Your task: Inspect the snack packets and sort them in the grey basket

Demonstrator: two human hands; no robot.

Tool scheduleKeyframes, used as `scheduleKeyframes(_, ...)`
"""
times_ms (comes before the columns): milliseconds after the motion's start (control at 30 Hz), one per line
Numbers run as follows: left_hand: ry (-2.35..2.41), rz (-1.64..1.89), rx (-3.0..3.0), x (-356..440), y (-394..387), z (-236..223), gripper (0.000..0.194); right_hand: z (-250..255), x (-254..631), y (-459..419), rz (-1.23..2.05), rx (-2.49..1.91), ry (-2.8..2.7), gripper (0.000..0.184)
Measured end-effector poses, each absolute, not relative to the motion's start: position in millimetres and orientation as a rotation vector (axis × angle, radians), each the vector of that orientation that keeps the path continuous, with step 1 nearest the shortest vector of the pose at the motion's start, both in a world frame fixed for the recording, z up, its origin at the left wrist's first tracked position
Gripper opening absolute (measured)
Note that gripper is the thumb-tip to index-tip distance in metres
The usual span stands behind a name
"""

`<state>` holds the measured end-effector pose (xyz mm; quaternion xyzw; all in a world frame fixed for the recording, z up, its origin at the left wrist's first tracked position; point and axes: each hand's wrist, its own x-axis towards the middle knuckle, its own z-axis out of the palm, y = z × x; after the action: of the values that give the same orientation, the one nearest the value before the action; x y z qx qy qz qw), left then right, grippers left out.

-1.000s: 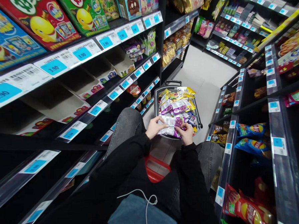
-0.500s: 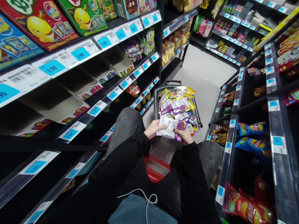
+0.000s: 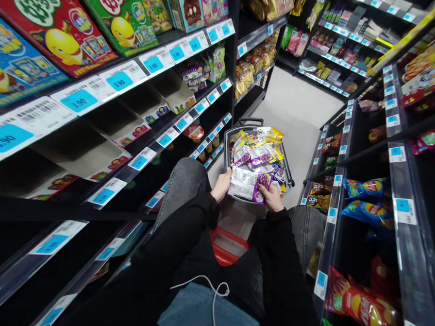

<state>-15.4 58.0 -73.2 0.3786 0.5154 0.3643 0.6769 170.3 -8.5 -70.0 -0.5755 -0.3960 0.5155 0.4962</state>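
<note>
Between my two hands is a purple-and-white snack packet (image 3: 243, 185) with grapes pictured on its right part and a barcode on its white part. My left hand (image 3: 221, 185) is closed at its left edge, the fingers partly hidden. My right hand (image 3: 272, 198) grips the right end, thumb on top over the grape picture. Just beyond and below the packet stands a grey-rimmed shopping basket (image 3: 226, 146) heaped with snack bags (image 3: 257, 141), mostly yellow, purple and white.
Shelves with boxed snacks (image 3: 60, 33) and open cardboard trays (image 3: 72, 150) line my left. On the right are shelves with chip bags (image 3: 365, 302). The tiled floor (image 3: 286, 96) runs ahead to another shelf (image 3: 336, 57). A red stool (image 3: 227, 246) shows between my legs.
My left thumb has drawn back from the packet's face to its left edge. My right hand and the packet have shifted only slightly. The basket stays put.
</note>
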Motion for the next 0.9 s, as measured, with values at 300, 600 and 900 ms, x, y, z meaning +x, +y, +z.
scheduleKeyframes(300,0.782,0.409,0.362,-24,50,-62,0.03,-48,180,-12,1.074,-1.29,-1.476,0.015)
scheduleKeyframes(600,0.851,0.802,0.371,-11,49,-62,0.057,-48,186,-11,0.938,-1.356,-1.176,0.018)
scheduleKeyframes(900,0.756,0.842,0.539,-9,44,-58,0.047,-71,191,-10,1.312,-1.474,-0.923,0.052)
